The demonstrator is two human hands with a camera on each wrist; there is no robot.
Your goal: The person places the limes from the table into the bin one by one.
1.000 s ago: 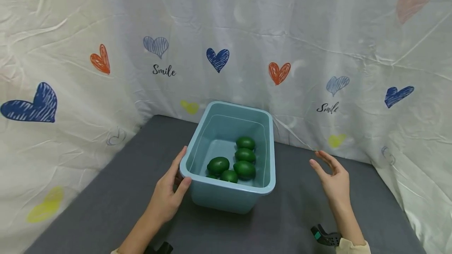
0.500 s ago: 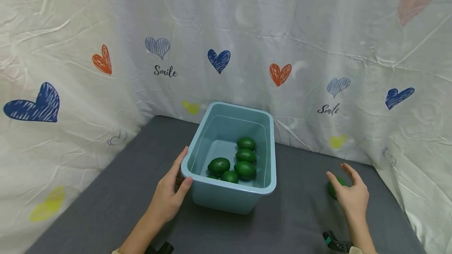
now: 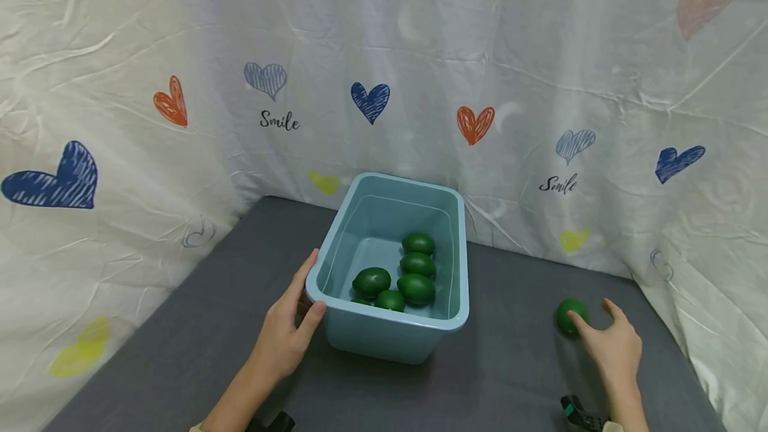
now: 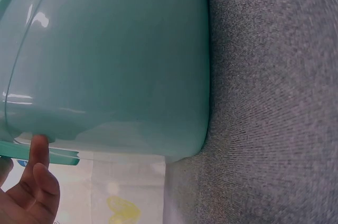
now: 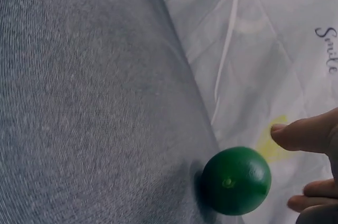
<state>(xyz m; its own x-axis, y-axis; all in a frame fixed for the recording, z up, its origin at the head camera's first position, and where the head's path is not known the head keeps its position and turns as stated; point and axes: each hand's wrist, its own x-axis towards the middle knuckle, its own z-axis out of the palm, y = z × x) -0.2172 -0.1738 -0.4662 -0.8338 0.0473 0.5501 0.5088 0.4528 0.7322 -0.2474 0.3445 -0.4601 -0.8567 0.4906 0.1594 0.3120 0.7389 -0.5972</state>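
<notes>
Left hand (image 3: 287, 332) grips near-left corner of blue bin (image 3: 360, 342) mid-table, steadying it; five limes (image 3: 414, 287) inside. Right hand (image 3: 612, 345), fingers spread, fingertip touching loose lime (image 3: 569, 312) near table's right edge, closing for a grip.

A round green lime (image 3: 571, 315) lies on grey cloth, seemingly untouched.

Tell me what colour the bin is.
The bin is light blue, clearest in the head view.
</notes>
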